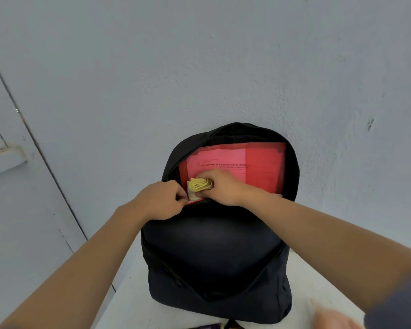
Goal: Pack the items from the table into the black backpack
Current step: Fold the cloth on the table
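1. Two hands work at the mouth of the black backpack [214, 252], which stands upright on the white table [128, 305] with its back to the wall [199, 55]. Its main compartment is unzipped and gapes at the bag's 12 o'clock.
2. My right hand [220, 186] has its fingers curled round a rolled yellow cloth [199, 185]. The roll sits right at the mouth, at 9 o'clock of that hand, in front of the red folder [263, 167] that stands inside against the back panel.
3. My left hand [161, 200] is at 8 o'clock of the roll. Its fingertips look pressed together, pinching the front lip of the opening, though the tips are partly hidden.
4. I judge the step in hand to be seating the roll in front of the folder. I would draw the lip toward 6 o'clock to widen the gap first.
5. The cloth is soft and will squash, but a loose hold may let it unroll. I would grip it firmly, push straight down, and let go only once it is below the lip.
6. The risk is creasing the folder's papers, so the roll should slide down clear of them, not against them.
7. Something lies at 6 o'clock of the bag, at the frame's edge, too cut off to name. I judge the packing only partway done.
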